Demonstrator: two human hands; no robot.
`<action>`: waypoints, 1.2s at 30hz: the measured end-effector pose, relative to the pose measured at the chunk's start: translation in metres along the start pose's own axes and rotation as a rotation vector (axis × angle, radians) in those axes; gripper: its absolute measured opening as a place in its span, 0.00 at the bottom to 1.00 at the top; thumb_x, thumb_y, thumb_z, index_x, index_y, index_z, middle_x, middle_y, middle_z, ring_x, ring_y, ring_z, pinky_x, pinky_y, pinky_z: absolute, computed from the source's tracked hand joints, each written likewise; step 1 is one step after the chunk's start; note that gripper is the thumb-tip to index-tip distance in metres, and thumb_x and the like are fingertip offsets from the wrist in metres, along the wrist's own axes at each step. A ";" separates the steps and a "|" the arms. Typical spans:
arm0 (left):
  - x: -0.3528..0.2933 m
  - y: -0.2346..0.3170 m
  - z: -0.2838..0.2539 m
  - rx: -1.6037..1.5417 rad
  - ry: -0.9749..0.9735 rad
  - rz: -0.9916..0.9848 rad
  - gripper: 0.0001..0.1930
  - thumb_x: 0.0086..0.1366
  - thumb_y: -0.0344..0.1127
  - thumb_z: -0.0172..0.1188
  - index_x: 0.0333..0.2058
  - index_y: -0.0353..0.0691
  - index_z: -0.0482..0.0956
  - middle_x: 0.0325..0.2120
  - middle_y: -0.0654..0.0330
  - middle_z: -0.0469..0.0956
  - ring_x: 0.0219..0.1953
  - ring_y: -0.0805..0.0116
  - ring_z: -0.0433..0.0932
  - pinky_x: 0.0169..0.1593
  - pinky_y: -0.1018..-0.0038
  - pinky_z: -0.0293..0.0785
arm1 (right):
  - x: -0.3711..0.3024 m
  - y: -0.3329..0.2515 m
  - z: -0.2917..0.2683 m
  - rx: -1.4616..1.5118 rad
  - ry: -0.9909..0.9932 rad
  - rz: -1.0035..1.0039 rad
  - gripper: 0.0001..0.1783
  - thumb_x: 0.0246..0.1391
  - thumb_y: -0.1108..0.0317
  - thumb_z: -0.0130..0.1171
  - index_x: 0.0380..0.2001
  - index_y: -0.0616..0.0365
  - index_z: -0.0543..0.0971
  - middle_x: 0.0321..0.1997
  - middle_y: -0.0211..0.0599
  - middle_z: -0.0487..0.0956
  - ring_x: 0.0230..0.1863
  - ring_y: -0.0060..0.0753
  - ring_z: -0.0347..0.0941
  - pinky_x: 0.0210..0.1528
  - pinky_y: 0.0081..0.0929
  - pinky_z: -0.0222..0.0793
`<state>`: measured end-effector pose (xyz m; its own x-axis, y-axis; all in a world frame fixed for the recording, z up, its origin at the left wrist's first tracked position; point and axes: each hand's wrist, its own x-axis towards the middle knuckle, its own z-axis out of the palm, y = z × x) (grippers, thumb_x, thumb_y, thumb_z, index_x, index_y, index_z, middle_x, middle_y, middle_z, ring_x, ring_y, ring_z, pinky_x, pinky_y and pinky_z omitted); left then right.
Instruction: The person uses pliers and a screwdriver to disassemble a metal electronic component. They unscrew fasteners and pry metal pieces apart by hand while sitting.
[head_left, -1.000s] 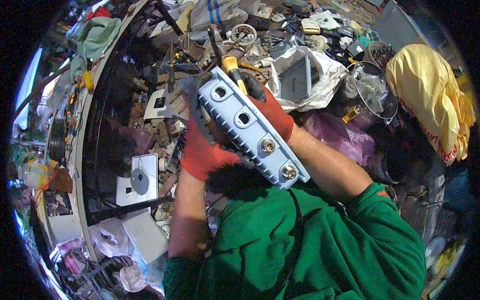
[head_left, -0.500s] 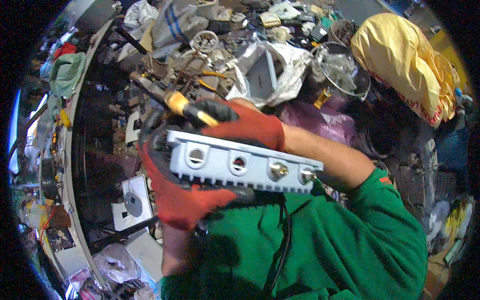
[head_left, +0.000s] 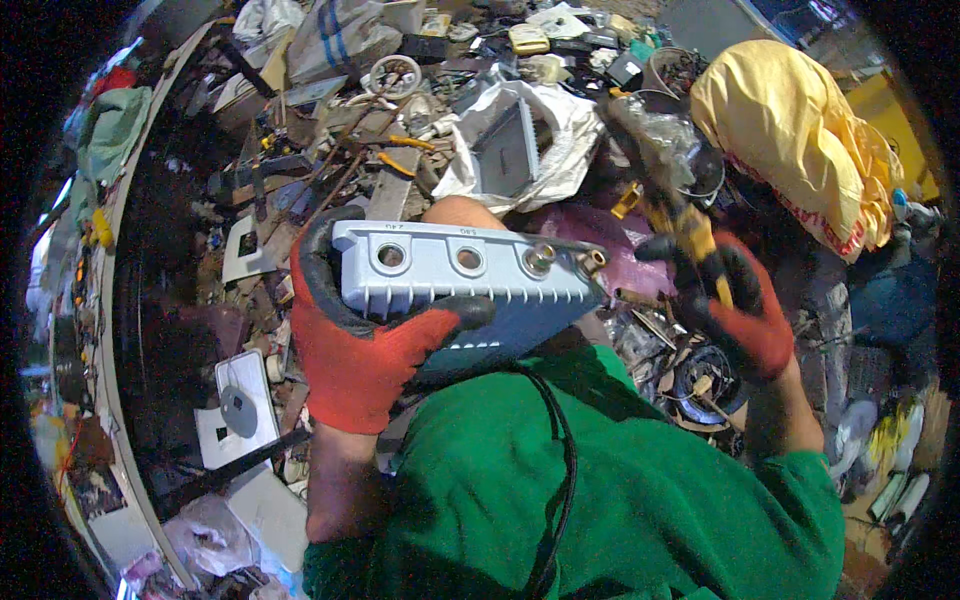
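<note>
My left hand (head_left: 365, 350), in a red glove with black palm and fingertips, grips the left end of a light grey finned metal housing (head_left: 450, 270). Its thumb lies over the fins on the near side. The housing's upward side has a row of round ports: two are open holes, and two at the right carry brass-coloured threaded connectors (head_left: 592, 262). Off to the right, apart from the housing, my gloved right hand (head_left: 755, 315) is closed around a tool with a yellow-and-black handle (head_left: 692, 238). That tool points up and away; motion blurs its far end.
Mixed scrap covers the ground ahead. A white sack (head_left: 570, 150) with a grey panel (head_left: 507, 150) stands beyond the housing. A yellow sack (head_left: 790, 140) and a bucket (head_left: 712, 180) are at right. White plates (head_left: 250, 400) lie at left.
My right hand has swung from behind the housing out to the right, taking the yellow-and-black-handled tool along. The housing is tipped so more of its finned face shows; my left hand keeps its hold.
</note>
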<state>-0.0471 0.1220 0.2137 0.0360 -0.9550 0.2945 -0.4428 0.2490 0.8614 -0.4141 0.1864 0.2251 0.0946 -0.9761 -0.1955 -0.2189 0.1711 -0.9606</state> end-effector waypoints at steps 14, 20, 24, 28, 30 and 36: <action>-0.016 0.011 0.010 -0.145 0.021 -0.030 0.51 0.32 0.38 0.82 0.56 0.34 0.62 0.43 0.51 0.77 0.45 0.59 0.79 0.50 0.64 0.76 | -0.048 -0.004 0.025 -0.510 -0.274 -0.210 0.32 0.47 0.62 0.65 0.57 0.57 0.72 0.68 0.53 0.64 0.74 0.63 0.47 0.73 0.57 0.32; -0.018 -0.003 -0.005 -0.029 -0.007 0.041 0.49 0.35 0.34 0.81 0.56 0.34 0.62 0.45 0.52 0.74 0.47 0.62 0.77 0.51 0.65 0.75 | -0.032 -0.015 0.038 -0.724 -0.303 -0.370 0.30 0.49 0.55 0.64 0.55 0.54 0.74 0.66 0.54 0.65 0.71 0.67 0.50 0.71 0.61 0.39; -0.016 0.002 -0.009 -0.092 -0.041 -0.033 0.48 0.36 0.31 0.79 0.57 0.35 0.60 0.46 0.53 0.72 0.47 0.62 0.76 0.50 0.66 0.76 | -0.027 -0.018 0.043 -0.772 -0.285 -0.397 0.31 0.47 0.52 0.65 0.54 0.53 0.74 0.66 0.54 0.64 0.70 0.71 0.49 0.69 0.62 0.43; -0.013 0.003 -0.009 -0.204 -0.039 -0.119 0.48 0.36 0.28 0.77 0.57 0.34 0.59 0.46 0.51 0.72 0.46 0.62 0.77 0.49 0.67 0.77 | -0.029 -0.023 0.047 -0.770 -0.280 -0.376 0.32 0.46 0.54 0.66 0.54 0.55 0.74 0.66 0.53 0.65 0.70 0.66 0.51 0.71 0.61 0.38; -0.014 0.001 -0.009 -0.316 -0.041 -0.116 0.47 0.36 0.28 0.76 0.57 0.34 0.59 0.46 0.52 0.72 0.47 0.62 0.76 0.50 0.66 0.77 | -0.031 -0.024 0.050 -0.755 -0.309 -0.325 0.32 0.45 0.56 0.67 0.54 0.57 0.74 0.66 0.53 0.65 0.71 0.64 0.51 0.72 0.60 0.35; -0.006 -0.010 -0.012 -0.109 -0.021 -0.099 0.43 0.39 0.30 0.70 0.57 0.33 0.63 0.47 0.54 0.71 0.53 0.63 0.71 0.57 0.65 0.69 | -0.033 -0.015 0.047 -0.690 -0.307 -0.300 0.32 0.45 0.55 0.67 0.54 0.56 0.74 0.64 0.55 0.67 0.70 0.64 0.53 0.72 0.60 0.36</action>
<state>-0.0322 0.1275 0.2078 0.0555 -0.9786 0.1981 -0.3382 0.1683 0.9259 -0.3687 0.2226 0.2365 0.4846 -0.8700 -0.0913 -0.6820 -0.3104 -0.6622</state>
